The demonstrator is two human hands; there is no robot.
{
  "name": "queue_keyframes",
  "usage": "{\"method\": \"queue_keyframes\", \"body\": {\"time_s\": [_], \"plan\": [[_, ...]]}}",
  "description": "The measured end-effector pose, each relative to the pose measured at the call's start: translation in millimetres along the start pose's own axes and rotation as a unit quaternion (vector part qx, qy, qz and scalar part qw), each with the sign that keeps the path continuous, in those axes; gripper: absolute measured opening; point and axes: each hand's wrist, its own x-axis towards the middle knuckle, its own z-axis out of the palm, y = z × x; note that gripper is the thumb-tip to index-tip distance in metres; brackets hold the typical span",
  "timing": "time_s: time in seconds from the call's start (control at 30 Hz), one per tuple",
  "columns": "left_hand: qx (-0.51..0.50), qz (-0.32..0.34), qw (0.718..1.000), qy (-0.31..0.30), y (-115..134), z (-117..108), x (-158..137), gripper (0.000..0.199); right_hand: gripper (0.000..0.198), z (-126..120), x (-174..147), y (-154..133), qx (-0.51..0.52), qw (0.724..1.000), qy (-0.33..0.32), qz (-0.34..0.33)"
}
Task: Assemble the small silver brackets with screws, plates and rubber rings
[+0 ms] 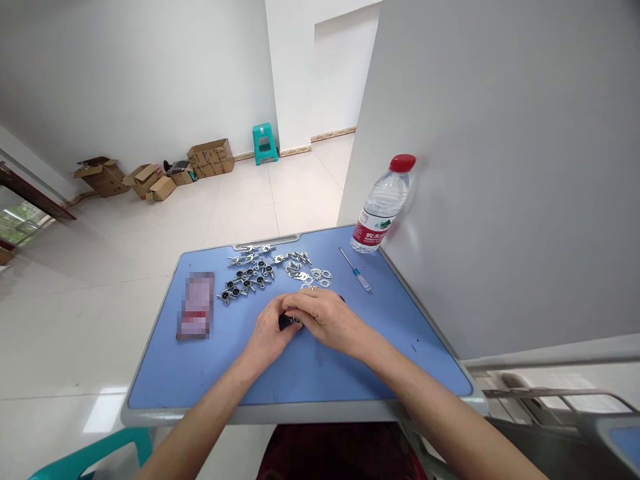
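Observation:
Over the middle of the blue table, my left hand (270, 330) and my right hand (327, 317) meet, fingers curled round a small dark and silvery metal part (291, 321). Most of that part is hidden by the fingers, so its exact kind does not show. Just beyond the hands lie flat metal gasket-like plates (320, 275), each with holes. Several small metal fittings with round black centres (247, 283) are grouped to the left of these. Behind them sit more bare metal fittings (250, 257). A screwdriver (356, 270) with a clear and blue handle rests to the right.
A water bottle (383, 207) with a red cap stands at the table's (340, 387) back right, beside a grey wall. A blurred-out purple rectangular item (196, 307) lies at the left. A teal stool (264, 143) and cardboard boxes (210, 159) are on the floor.

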Motion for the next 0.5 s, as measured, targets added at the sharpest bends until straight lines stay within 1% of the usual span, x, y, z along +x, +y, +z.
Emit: {"method": "queue_keyframes", "body": {"time_s": [0.1, 0.23, 0.3, 0.4, 0.5], "plan": [[0.000, -0.007, 1.000, -0.003, 1, -1, 0, 0.034, 0.021, -3, 0, 3, 0.000, 1.000, -0.002, 0.023], [0.001, -0.013, 1.000, -0.016, 2, -2, 1, 0.049, 0.015, -14, 1, 9, 0.007, 0.998, 0.024, 0.065], [0.003, -0.011, 1.000, -0.018, 2, -2, 1, 0.052, 0.014, -18, 2, 11, 0.007, 0.998, 0.015, 0.068], [0.007, -0.007, 1.000, -0.018, 2, -3, 1, 0.050, 0.016, -20, 2, 11, 0.001, 0.998, -0.011, 0.062], [0.006, -0.007, 1.000, -0.017, 2, -3, 2, 0.050, 0.016, -20, 2, 11, 0.007, 0.998, -0.001, 0.060]]}}
